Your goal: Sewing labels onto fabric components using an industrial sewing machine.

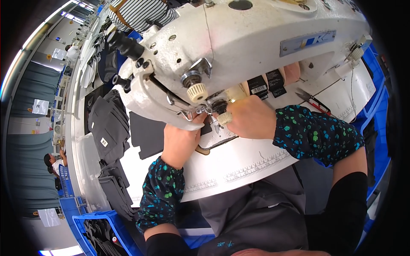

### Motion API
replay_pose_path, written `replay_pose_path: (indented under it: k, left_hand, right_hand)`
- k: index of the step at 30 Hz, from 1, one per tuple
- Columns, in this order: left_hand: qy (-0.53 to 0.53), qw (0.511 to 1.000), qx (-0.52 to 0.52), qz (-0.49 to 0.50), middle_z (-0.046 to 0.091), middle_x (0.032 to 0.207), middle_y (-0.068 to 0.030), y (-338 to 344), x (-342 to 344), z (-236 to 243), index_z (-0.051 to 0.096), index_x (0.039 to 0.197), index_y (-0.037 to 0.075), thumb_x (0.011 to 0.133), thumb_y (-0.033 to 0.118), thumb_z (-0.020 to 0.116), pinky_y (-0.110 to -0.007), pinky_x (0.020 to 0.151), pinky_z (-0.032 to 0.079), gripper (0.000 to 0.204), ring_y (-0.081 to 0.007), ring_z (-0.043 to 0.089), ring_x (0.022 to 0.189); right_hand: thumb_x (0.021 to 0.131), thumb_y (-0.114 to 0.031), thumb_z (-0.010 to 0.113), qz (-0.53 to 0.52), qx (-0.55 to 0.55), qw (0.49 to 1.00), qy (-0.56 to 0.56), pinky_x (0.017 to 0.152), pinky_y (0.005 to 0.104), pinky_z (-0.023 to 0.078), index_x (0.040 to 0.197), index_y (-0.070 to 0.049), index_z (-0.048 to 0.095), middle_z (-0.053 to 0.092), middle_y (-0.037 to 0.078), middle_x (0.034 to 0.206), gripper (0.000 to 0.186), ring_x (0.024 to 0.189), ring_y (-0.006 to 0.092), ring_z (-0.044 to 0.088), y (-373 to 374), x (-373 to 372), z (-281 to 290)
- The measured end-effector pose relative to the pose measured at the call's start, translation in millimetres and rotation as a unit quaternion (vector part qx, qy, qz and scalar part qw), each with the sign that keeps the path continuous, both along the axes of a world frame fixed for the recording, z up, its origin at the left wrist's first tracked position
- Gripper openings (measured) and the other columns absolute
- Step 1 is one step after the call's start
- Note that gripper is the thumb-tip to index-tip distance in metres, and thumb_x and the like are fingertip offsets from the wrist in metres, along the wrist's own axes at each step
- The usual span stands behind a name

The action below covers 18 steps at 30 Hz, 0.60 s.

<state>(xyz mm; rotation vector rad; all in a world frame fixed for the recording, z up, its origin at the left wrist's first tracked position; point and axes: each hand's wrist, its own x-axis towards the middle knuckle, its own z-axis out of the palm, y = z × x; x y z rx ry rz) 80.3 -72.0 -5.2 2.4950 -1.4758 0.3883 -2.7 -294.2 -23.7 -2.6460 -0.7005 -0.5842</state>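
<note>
A white sewing machine [262, 32] fills the upper middle, with a cream knob [197, 91] on its head. Dark grey fabric [147, 132] lies under the head, to the left of the needle area. My left hand [181, 138] is at that fabric's right side, its fingertips raised toward the needle area and partly hidden by the machine. My right hand [250, 115] is bent with fingers curled just right of the needle area, behind a lower knob [224, 118]. What either hand grips is hidden.
Grey fabric piles [106, 123] lie left. Black labels [257, 87] and red-handled scissors [316, 102] lie right on the white table [230, 179]. Blue crates [92, 219] stand at both sides. A person in a striped top [139, 13] is beyond the machine; another person [55, 164] sits far left.
</note>
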Motion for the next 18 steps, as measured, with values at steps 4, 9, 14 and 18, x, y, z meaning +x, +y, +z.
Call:
replay_pose_path:
  k: [4,9,14,18]
  left_hand:
    - [0.020,1.000,0.005,-0.004,0.071,0.102,-0.0084,3,-4,8,0.069,0.102,0.007,0.075,-0.002,0.065,-0.043,0.079,0.054,0.028,-0.0324,0.068,0.091]
    - [0.024,0.994,0.064,0.087,0.070,0.110,-0.0087,39,2,13,0.064,0.115,0.008,0.073,-0.004,0.062,-0.044,0.081,0.055,0.044,-0.0336,0.066,0.100]
    - [0.052,0.989,0.058,0.126,0.071,0.094,-0.0113,35,-10,24,0.070,0.103,0.004,0.087,0.008,0.066,-0.041,0.066,0.055,0.017,-0.0340,0.068,0.077]
    - [0.002,0.989,0.085,0.122,0.067,0.080,-0.0053,23,-38,33,0.066,0.085,0.009,0.095,0.035,0.066,-0.038,0.054,0.052,0.028,-0.0279,0.067,0.066]
  right_hand:
    - [0.082,-0.017,0.067,-0.003,-0.010,1.000,0.018,0.060,0.0357,0.054,0.097,-0.007,0.070,0.065,0.005,0.081,0.019,0.069,0.0229,0.069,-1,-1,0]
    - [0.082,-0.016,0.066,0.009,-0.010,1.000,0.014,0.060,0.0360,0.054,0.097,-0.008,0.070,0.064,0.005,0.082,0.018,0.071,0.0228,0.069,-2,-3,-1]
    - [0.080,-0.018,0.068,0.054,0.002,0.998,-0.012,0.056,0.0366,0.051,0.090,-0.010,0.069,0.059,0.004,0.078,0.012,0.066,0.0220,0.065,4,-4,-12]
    - [0.082,-0.021,0.070,0.130,0.012,0.991,-0.035,0.052,0.0362,0.049,0.097,-0.010,0.069,0.056,0.004,0.073,0.018,0.061,0.0213,0.062,10,-11,-16]
